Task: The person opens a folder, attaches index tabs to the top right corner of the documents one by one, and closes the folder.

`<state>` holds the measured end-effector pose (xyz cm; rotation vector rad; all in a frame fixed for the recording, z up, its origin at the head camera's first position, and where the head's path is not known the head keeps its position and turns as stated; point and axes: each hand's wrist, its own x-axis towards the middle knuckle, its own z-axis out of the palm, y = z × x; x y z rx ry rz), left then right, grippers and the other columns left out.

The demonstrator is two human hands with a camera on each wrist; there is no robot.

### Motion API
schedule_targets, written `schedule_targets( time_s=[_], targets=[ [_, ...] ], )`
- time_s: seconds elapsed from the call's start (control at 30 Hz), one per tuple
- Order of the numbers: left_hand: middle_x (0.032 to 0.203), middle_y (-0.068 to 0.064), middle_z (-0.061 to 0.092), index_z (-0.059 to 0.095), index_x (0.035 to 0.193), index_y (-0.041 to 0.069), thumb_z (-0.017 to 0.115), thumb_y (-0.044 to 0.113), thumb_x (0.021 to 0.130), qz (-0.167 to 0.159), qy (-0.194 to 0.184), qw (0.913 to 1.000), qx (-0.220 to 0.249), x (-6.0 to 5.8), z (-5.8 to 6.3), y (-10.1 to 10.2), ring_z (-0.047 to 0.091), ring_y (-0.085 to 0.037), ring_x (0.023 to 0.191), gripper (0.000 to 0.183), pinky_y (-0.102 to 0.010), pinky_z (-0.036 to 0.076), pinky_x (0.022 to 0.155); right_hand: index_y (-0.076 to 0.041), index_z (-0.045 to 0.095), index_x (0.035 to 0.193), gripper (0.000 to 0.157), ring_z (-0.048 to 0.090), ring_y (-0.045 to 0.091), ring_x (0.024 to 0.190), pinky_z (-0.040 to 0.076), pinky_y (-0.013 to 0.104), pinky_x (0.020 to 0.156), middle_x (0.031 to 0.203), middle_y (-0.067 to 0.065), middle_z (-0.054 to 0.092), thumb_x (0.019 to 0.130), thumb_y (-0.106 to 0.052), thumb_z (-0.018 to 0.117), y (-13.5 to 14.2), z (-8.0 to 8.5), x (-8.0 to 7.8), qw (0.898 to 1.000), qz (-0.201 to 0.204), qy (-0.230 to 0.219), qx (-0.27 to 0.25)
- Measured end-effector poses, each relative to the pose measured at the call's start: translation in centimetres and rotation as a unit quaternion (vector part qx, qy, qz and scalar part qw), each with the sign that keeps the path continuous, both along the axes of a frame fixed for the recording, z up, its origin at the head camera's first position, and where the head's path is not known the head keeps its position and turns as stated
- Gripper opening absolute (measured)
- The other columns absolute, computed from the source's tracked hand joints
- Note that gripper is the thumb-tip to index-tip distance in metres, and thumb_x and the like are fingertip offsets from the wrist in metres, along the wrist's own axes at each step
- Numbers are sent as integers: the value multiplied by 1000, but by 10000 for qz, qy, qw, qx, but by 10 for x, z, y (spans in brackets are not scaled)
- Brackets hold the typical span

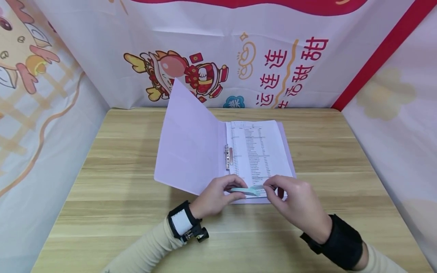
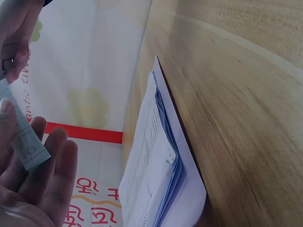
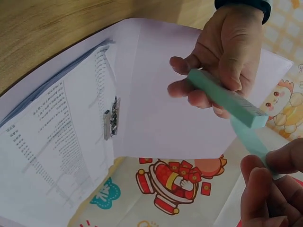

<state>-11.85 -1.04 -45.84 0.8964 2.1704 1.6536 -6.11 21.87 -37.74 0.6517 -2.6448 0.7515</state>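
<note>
Hands (image 1: 213, 195) (image 1: 300, 201) (2) pinch mint block (image 3: 227, 98) and strip (image 3: 251, 141); folder (image 1: 191, 148) lies open.

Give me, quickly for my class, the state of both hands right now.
Left hand: holding the mint-green box between thumb and fingers.
Right hand: pinching the mint-green strip.

Mint block (image 3: 227, 97): smooth, matt, paper or card, can't tell which; mint strip (image 3: 250, 141) thin, smooth, same matt look. Lilac folder (image 1: 191, 144): smooth, semi-matt, plastic or coated card, unclear. Binder clip (image 3: 113, 122): shiny metal. Printed sheets (image 1: 274, 146): plain matt paper, edges a bit wavy. Tabletop (image 1: 119, 182): wood-grain, smooth, low sheen. Backdrop (image 1: 211, 26): printed cloth, matt, lightly creased. Blk wristband (image 1: 341, 242): matt fabric. Sleeve (image 1: 143, 246): soft cloth, matt, no gloss.
</note>
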Motion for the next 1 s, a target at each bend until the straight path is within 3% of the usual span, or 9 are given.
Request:
schedule_targets(
  time_s=[0.3,0.57,1.0],
  targets=[
    [111,-1,72,77,109,9,71,11,95,-25,321,9993,172,-1,2,-5,65,-12,103,16,-29,56,89,-13,74,88,15,51,1,64,47,20,54,80,-9,68,81,-3,82,3,3,3,10000,10,-54,-54],
    [106,-2,74,78,108,7,72,11,93,-119,280,9991,288,-1,0,-5,64,-11,94,17,-29,56,84,-12,76,93,16,51,1,64,48,21,53,81,-8,70,82,-1,82,5,2,5,9995,-89,-268,-138],
    [109,-3,76,78,107,7,71,12,95,-93,295,9991,295,-2,2,-6,66,-12,100,15,-29,56,83,-14,77,95,23,47,0,59,42,19,52,79,-10,69,84,6,78,8,1,6,9957,-54,-512,-767]
  ],
)
